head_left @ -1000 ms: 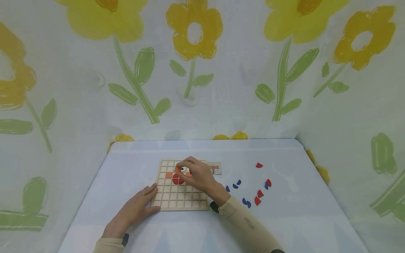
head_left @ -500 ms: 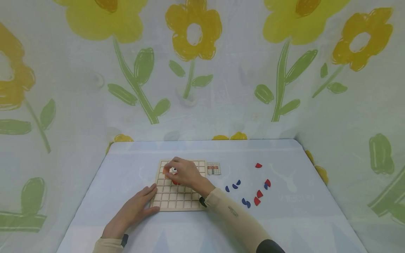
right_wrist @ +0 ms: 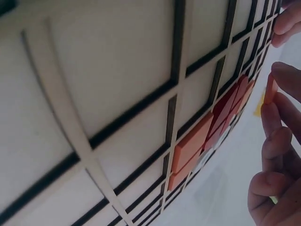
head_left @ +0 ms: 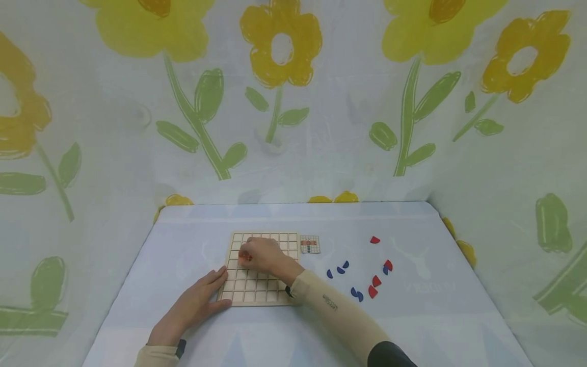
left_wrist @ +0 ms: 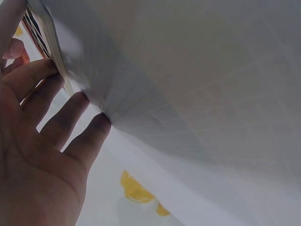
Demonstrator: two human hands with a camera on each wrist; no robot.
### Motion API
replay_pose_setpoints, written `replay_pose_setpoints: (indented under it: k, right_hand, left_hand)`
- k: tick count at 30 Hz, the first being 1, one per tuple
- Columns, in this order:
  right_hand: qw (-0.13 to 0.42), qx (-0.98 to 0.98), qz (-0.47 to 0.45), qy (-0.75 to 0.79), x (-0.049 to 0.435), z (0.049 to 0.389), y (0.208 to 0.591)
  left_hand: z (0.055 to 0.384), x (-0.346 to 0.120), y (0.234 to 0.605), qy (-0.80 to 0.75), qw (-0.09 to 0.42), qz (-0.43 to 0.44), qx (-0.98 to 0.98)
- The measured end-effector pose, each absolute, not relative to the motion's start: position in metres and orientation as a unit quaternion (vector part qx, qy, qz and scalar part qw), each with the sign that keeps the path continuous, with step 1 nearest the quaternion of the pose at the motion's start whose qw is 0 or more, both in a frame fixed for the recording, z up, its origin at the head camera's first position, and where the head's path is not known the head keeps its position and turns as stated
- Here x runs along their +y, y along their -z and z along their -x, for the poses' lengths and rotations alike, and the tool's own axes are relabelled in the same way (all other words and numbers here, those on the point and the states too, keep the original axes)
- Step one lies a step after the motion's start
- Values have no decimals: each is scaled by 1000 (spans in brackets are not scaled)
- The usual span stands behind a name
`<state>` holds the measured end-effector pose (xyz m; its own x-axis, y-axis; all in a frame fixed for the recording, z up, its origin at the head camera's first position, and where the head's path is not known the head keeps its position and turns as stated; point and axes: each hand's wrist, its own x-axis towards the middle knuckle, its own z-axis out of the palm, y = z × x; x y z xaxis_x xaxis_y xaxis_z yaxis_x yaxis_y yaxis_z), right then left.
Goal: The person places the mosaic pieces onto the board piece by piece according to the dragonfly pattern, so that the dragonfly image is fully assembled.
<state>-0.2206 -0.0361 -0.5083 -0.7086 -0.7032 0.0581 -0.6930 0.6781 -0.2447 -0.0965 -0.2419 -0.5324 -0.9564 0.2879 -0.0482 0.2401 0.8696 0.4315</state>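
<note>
A wooden grid board (head_left: 261, 296) lies on the table, its square cells set apart by raised ridges. My right hand (head_left: 265, 255) is over the board's upper left part, pinching a small orange tile (right_wrist: 270, 89) between thumb and finger. In the right wrist view, the tile is held on edge. Red pieces (right_wrist: 225, 110) and orange tiles (right_wrist: 192, 143) sit in the board's cells nearby; in the head view my right hand covers most of them. My left hand (head_left: 194, 299) rests at the board's left edge, fingers extended and fingertips touching it (left_wrist: 51, 125).
A small printed pattern card (head_left: 310, 244) lies against the board's right side. Farther right, several blue half-round pieces (head_left: 341, 270) and red quarter-round pieces (head_left: 376, 281) are scattered on the white table (head_left: 426, 316). Flower-printed cloth walls (head_left: 321, 153) surround the table's back and sides.
The right hand has moved left across the board with the orange tile, then lowered toward the cells, baring the card. The left hand stays at the board's edge.
</note>
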Motion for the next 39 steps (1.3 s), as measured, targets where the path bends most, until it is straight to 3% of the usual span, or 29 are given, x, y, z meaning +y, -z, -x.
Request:
replay_pose_setpoints:
  k: [39]
  right_hand:
    - [64,927,359,86,-42,219,515]
  left_hand:
    - [97,-243,534,-218,57,-138,965]
